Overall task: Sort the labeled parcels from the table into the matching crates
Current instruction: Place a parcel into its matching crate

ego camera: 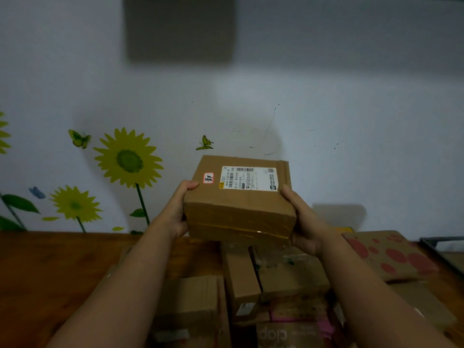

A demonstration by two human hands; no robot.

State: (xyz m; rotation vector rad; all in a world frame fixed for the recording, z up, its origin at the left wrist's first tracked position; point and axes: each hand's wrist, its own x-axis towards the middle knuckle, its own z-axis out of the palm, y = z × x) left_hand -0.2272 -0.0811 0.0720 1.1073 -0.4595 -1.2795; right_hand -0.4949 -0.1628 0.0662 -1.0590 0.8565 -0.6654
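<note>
So, head view: looking forward across a wooden table (50, 259) at a pale wall.
Parcel: the brown cardboard parcel (238, 204) is up in the air above the table, about centre, tilted so its top faces the camera.
Stuck on top: a white shipping label (248, 178), and just left of it a small red-bordered sticker (208, 177) with one handwritten character (too fuzzy for me to read).
Left hand (175, 209): grips the parcel's left side, thumb hooked over the top edge near the sticker.
Right hand (305, 222): grips the right side, thumb on the top edge by the shipping label, fingers curled under.
Below: a pile of other parcels (276, 277) on the table, packed against each other.
Right of the pile: a flat red-spotted parcel (391, 254).
Wall: sunflower decals (128, 158) and a butterfly decal (204, 143).
</note>
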